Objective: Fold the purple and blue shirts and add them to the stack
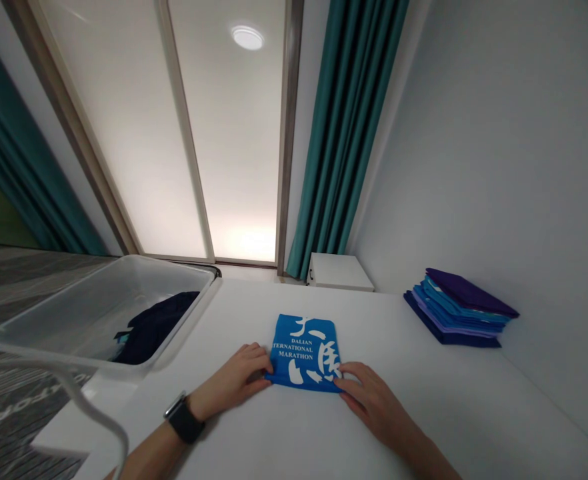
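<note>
A folded blue T-shirt [307, 363] with white lettering and brush-stroke characters lies flat on the white table [254, 440]. My left hand [248, 370], below a dark wristwatch [184, 417], pinches the shirt's near left corner. At the near right corner, my right hand [367, 399] grips the same edge between thumb and fingers. The near edge looks slightly rolled or folded between both hands.
On the right by the wall stands a stack of folded garments [461, 310] in purple and blues. A translucent plastic bin [74, 300] at left holds dark clothing [161, 327]. A grey curved tube [87, 403] crosses the lower left. A white cabinet [341, 270] stands beyond the table.
</note>
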`<move>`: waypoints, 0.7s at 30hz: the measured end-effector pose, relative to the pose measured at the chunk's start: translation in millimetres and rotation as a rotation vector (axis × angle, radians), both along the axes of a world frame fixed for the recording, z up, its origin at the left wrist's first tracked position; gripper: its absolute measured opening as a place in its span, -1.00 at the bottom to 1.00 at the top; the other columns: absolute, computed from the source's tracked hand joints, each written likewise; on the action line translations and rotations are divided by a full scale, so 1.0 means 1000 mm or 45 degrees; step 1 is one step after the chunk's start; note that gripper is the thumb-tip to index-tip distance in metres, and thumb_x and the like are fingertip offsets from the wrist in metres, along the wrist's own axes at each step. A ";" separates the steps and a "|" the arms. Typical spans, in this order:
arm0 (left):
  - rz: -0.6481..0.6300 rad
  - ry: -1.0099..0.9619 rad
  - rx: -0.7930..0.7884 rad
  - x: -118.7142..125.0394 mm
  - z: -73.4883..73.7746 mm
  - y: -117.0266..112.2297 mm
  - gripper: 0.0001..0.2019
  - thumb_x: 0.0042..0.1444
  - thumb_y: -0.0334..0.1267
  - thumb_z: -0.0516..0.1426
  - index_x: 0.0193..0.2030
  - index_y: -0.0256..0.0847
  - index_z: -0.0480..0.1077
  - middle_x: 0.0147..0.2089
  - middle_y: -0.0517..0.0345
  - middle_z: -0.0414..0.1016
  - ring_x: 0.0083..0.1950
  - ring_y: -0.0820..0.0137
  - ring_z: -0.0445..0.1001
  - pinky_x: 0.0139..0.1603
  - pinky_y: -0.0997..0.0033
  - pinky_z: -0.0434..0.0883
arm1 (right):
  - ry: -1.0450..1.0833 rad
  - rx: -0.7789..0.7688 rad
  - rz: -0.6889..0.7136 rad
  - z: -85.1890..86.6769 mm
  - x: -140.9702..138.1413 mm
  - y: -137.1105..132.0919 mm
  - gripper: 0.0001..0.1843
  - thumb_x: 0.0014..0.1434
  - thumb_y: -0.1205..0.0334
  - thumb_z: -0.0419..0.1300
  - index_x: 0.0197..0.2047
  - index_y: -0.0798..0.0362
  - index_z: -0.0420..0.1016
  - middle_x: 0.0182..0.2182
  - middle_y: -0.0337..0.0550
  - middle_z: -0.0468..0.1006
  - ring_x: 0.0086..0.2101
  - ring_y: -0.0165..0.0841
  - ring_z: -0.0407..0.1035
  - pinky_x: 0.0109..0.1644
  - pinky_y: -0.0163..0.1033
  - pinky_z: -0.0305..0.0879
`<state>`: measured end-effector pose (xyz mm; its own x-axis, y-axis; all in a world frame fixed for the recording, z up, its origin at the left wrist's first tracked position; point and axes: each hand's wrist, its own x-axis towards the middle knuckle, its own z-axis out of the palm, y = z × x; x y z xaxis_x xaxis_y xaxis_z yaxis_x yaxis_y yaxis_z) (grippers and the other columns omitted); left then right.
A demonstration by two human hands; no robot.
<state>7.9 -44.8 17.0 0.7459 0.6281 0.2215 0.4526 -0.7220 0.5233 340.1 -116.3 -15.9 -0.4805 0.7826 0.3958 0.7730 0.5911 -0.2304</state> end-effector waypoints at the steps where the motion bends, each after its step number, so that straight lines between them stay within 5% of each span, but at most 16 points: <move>1: -0.006 0.004 0.009 0.000 0.000 0.000 -0.91 0.28 -0.22 0.09 -0.19 -0.13 0.40 -0.18 0.12 0.45 -0.10 0.29 0.35 0.06 0.24 0.24 | 0.001 0.017 0.008 0.001 -0.001 0.000 -0.73 0.28 0.36 0.05 -0.05 -0.06 0.51 -0.06 -0.02 0.53 -0.05 -0.25 0.42 0.00 -0.10 0.42; 10: -0.010 -0.023 0.043 -0.001 0.006 -0.006 -0.85 0.30 -0.19 0.04 -0.17 -0.13 0.40 -0.20 0.10 0.45 -0.13 0.30 0.38 0.01 0.25 0.30 | 0.228 -0.082 0.016 0.005 -0.001 -0.003 -0.74 0.26 0.32 0.05 -0.05 -0.04 0.48 -0.07 -0.01 0.50 -0.04 -0.23 0.39 0.04 -0.09 0.38; 16: 0.258 -0.208 0.066 0.004 0.008 0.006 -0.69 0.37 -0.20 -0.12 0.05 -0.17 0.38 -0.03 -0.02 0.46 0.01 0.26 0.41 0.06 0.25 0.37 | 0.892 -0.386 -0.357 -0.005 -0.011 0.027 -0.57 0.31 0.06 -0.05 0.14 0.00 0.40 0.10 0.00 0.42 0.10 -0.25 0.32 0.18 -0.10 0.31; 21: 0.258 -0.033 0.219 0.029 0.013 0.030 -0.56 0.37 -0.14 -0.11 0.34 -0.10 0.15 0.28 0.01 0.29 0.26 0.24 0.27 0.29 0.12 0.24 | 1.067 -0.606 -0.631 -0.009 -0.035 0.066 -0.40 0.27 0.00 -0.08 0.28 0.09 0.26 0.27 0.00 0.26 0.23 -0.23 0.18 0.29 -0.09 0.15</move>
